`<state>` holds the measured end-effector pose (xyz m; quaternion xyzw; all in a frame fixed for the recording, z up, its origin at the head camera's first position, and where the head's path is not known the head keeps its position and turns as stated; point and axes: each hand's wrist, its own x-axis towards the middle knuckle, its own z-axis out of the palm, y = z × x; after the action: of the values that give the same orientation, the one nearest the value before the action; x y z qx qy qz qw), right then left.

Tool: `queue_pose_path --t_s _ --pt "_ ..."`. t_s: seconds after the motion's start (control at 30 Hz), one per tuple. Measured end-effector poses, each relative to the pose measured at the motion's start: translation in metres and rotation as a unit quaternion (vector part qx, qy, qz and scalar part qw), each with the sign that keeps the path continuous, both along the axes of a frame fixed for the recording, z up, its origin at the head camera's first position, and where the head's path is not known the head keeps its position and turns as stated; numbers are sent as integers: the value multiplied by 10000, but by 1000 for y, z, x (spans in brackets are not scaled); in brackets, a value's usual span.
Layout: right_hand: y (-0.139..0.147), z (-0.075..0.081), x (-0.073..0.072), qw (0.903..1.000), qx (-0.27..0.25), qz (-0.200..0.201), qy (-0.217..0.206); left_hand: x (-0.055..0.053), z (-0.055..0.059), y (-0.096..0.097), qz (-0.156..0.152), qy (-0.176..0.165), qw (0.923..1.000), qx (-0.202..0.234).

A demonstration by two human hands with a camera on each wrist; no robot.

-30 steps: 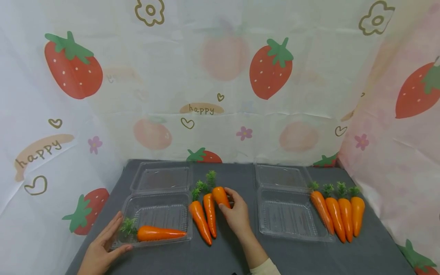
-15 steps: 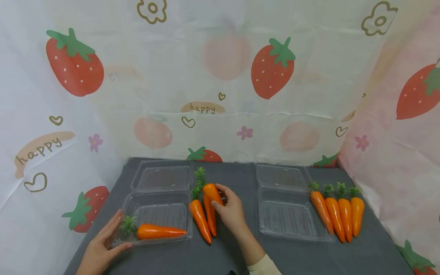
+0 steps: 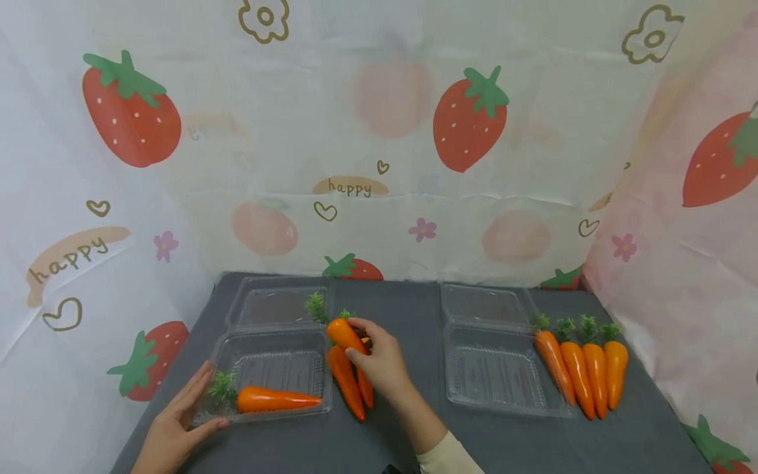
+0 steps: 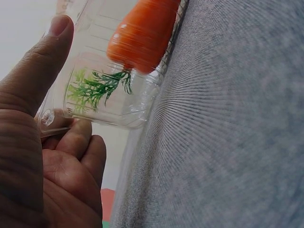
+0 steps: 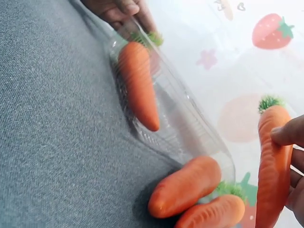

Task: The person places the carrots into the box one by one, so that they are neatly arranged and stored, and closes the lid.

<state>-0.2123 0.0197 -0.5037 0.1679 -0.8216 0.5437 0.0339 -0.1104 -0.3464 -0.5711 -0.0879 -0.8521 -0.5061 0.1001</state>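
My right hand (image 3: 385, 362) pinches an orange carrot (image 3: 342, 333) with a green leafy top between thumb and fingers. This carrot is raised above two others lying between the clear containers, the left one (image 3: 345, 382) and the partly covered right one (image 3: 365, 390). In the right wrist view the held carrot (image 5: 271, 161) stands apart from the lying pair. My left hand (image 3: 173, 421) holds the near left corner of the left clear plastic container (image 3: 254, 359), thumb along its front and fingers at its side. One carrot (image 3: 275, 399) lies crosswise inside, its leaves (image 4: 99, 88) toward that hand.
A second clear container (image 3: 494, 368) lies open on the right with its lid (image 3: 485, 305) folded back. Several carrots (image 3: 577, 372) lie beside it in a row, the leftmost overlapping its edge. Grey cloth (image 3: 408, 421) covers the table, and a strawberry-print curtain (image 3: 379, 145) hangs behind.
My right hand has moved left with the carrot, from right of the lying pair to over them, its leaves now near the left container's lid. The left hand stays in place.
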Motion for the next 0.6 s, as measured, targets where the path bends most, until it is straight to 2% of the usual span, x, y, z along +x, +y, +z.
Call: queue_pose_path --t_s 0.4,0.6 --pt "-16 12 2 9980 456 430 112 1 0 1 36 -68 10000 -53" --pt "-24 15 1 9945 665 798 155 1 1 2 55 -53 10000 -60"
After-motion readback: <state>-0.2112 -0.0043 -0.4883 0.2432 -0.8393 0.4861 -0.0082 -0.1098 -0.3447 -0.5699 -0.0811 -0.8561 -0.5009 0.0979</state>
